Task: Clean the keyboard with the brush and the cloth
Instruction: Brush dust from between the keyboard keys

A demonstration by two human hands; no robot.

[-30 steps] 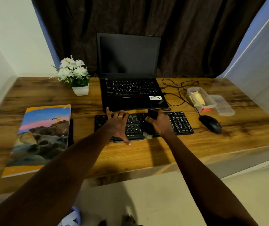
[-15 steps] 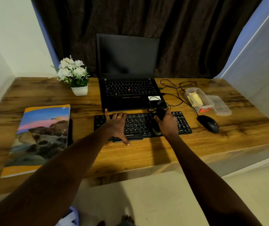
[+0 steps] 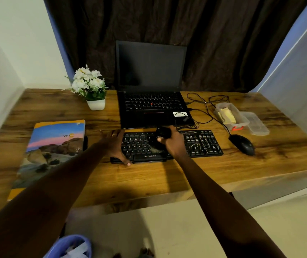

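Squarely across the desk, long axis left to right, just in front of the laptop: the black keyboard. Over its middle, the right hand, closed around the dark brush, bristles down on the keys. At the left end, the left hand, spread flat, holding nothing, pinning the board. Unswept keys to either side of the brush, so the next stroke probably along the rows. Hard to make out: bristle contact, blurred and in shadow. Possibly the cloth: pale folded stuff in a clear tub far right, nearer the right hand; cannot say for sure.
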